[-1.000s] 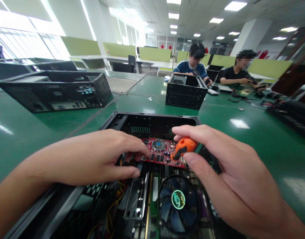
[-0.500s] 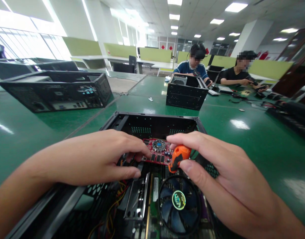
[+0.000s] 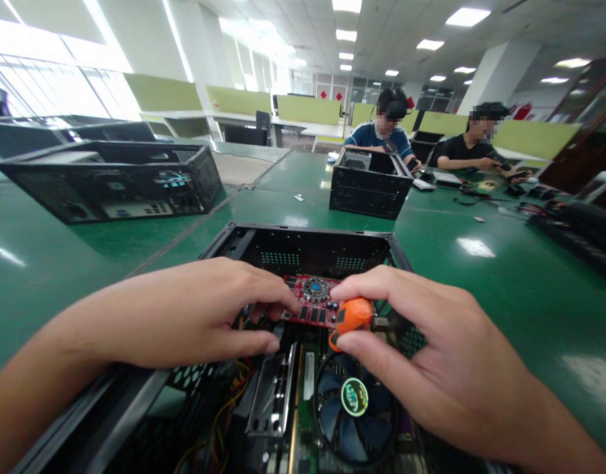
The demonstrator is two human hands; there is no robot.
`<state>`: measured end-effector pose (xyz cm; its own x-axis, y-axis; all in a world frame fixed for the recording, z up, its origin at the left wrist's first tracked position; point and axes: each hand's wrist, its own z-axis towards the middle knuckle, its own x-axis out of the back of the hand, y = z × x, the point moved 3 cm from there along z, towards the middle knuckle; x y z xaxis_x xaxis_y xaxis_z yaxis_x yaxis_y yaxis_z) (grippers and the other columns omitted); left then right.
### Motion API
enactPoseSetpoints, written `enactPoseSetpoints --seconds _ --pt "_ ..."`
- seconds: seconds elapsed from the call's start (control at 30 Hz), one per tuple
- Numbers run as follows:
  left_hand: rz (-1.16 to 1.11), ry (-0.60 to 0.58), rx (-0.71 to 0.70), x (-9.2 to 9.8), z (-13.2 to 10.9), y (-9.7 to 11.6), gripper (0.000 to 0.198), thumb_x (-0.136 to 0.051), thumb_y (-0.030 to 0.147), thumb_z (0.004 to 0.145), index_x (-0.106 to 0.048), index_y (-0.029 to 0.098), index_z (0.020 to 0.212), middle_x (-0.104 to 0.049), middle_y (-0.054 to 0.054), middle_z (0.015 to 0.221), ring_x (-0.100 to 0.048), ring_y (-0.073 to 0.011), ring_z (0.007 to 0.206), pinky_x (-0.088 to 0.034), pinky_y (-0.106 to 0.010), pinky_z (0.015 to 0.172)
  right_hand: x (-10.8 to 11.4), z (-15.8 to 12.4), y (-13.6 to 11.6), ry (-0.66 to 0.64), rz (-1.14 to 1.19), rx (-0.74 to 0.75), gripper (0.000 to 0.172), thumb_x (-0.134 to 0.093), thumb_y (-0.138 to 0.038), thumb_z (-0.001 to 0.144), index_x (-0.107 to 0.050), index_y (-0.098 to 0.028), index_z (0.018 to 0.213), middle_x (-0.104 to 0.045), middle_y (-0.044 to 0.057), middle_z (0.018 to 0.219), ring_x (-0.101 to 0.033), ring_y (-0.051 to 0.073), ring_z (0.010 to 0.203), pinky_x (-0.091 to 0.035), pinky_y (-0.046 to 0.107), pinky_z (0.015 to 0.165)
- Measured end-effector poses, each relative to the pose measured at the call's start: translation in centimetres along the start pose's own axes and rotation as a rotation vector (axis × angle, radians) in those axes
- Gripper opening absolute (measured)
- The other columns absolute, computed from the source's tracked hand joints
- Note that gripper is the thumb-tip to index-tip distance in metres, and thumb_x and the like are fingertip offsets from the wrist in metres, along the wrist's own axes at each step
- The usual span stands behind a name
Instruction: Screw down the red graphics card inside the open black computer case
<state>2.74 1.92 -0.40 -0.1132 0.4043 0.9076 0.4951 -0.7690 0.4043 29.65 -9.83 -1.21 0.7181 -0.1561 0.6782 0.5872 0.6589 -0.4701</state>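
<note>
In the head view, a red graphics card (image 3: 315,309) with a small round fan stands inside the open black computer case (image 3: 313,234). My left hand (image 3: 224,309) has its fingers curled over the card's left end, with the thumb apart from it. An orange and black screwdriver handle (image 3: 355,316) is between the thumb and fingers of my right hand (image 3: 431,355), at the card's right end. The screwdriver's tip is hidden. Nearer to me, below the card, sits a large dark cooling fan (image 3: 332,411) with a yellow-green round label.
Yellow and red wires (image 3: 219,421) run inside the case on the left. Two more computer cases stand on the green table (image 3: 263,204), one far left (image 3: 135,191), one beyond mine (image 3: 367,191). Two co-workers (image 3: 379,135) sit across at the back right, near loose parts and cables.
My right hand has rolled and shifted slightly, turning the screwdriver handle so more of its orange end shows. The left hand and the graphics card have stayed in place.
</note>
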Motion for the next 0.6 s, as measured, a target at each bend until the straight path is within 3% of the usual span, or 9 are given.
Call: enactPoseSetpoints --seconds 0.07,0.13,0.23,0.33,0.4,0.47,0.53,0.6 --pt "0.015 0.006 -0.002 0.0 -0.1 -0.1 0.029 -0.089 0.037 0.107 -0.098 0.039 0.134 -0.102 -0.001 0.128 -0.097 -0.0323 0.112 -0.070 -0.037 0.097 0.1 0.0 0.1 -0.002 -0.022 -0.022 0.006 -0.082 -0.028 0.119 -0.088 -0.027 0.120 -0.099 0.003 0.107 -0.093 0.024 0.088 -0.079 0.036 0.092" --pt "0.026 0.000 0.000 -0.1 -0.2 -0.1 0.029 -0.089 0.037 0.107 -0.098 0.039 0.134 -0.102 -0.001 0.128 -0.096 -0.0321 0.113 -0.069 -0.037 0.097 0.1 0.0 0.2 -0.012 -0.013 -0.035 0.006 -0.083 -0.028 0.120 -0.088 -0.027 0.118 -0.098 0.002 0.105 -0.092 0.023 0.086 -0.079 0.034 0.090" --pt "0.034 -0.009 0.008 -0.1 -0.1 -0.1 0.025 -0.089 0.038 0.107 -0.097 0.038 0.130 -0.102 -0.001 0.124 -0.096 -0.0322 0.110 -0.068 -0.037 0.096 -0.2 0.0 0.3 -0.022 -0.003 -0.037 0.028 -0.066 -0.019 0.125 -0.089 -0.023 0.140 -0.103 0.008 0.128 -0.099 0.024 0.111 -0.081 0.034 0.101" --pt "0.034 -0.010 0.011 -0.1 0.1 -0.1 0.023 -0.088 0.038 0.108 -0.097 0.037 0.128 -0.102 -0.002 0.122 -0.095 -0.0327 0.108 -0.069 -0.037 0.096 -0.4 0.1 0.1 -0.027 -0.055 -0.032 0.050 -0.053 -0.015 0.126 -0.080 -0.017 0.167 -0.098 0.014 0.158 -0.098 0.026 0.140 -0.080 0.038 0.118" --pt "0.030 -0.017 0.015 -0.1 0.1 -0.2 0.028 -0.087 0.039 0.107 -0.097 0.038 0.134 -0.102 -0.002 0.126 -0.096 -0.0329 0.110 -0.070 -0.037 0.097 -0.1 0.0 0.1 -0.046 -0.057 -0.034 0.049 -0.054 -0.016 0.126 -0.081 -0.018 0.167 -0.100 0.011 0.153 -0.099 0.024 0.135 -0.080 0.034 0.117" --pt "0.031 -0.022 0.015 -0.1 0.1 -0.2 0.035 -0.086 0.041 0.107 -0.097 0.040 0.140 -0.102 -0.001 0.131 -0.096 -0.0327 0.114 -0.071 -0.037 0.099 1.0 -0.4 0.2 -0.044 -0.049 -0.055 0.038 -0.060 -0.019 0.127 -0.087 -0.025 0.154 -0.103 0.005 0.136 -0.102 0.022 0.118 -0.081 0.030 0.109" --pt "0.054 -0.007 -0.002 -0.2 0.0 -0.2 0.034 -0.084 0.044 0.109 -0.097 0.041 0.141 -0.102 -0.001 0.132 -0.096 -0.0318 0.115 -0.071 -0.037 0.099 2.9 -1.4 0.5 0.013 -0.066 -0.104 0.028 -0.067 -0.026 0.129 -0.091 -0.033 0.141 -0.103 0.000 0.124 -0.101 0.023 0.105 -0.082 0.030 0.100" --pt "0.110 0.054 -0.031 -0.2 0.0 -0.2 0.028 -0.081 0.050 0.112 -0.099 0.041 0.132 -0.102 0.001 0.125 -0.096 -0.0292 0.107 -0.072 -0.035 0.093 4.9 -2.6 0.8 0.091 -0.097 -0.159 0.024 -0.076 -0.033 0.128 -0.093 -0.040 0.144 -0.102 0.000 0.125 -0.101 0.027 0.099 -0.083 0.032 0.088"
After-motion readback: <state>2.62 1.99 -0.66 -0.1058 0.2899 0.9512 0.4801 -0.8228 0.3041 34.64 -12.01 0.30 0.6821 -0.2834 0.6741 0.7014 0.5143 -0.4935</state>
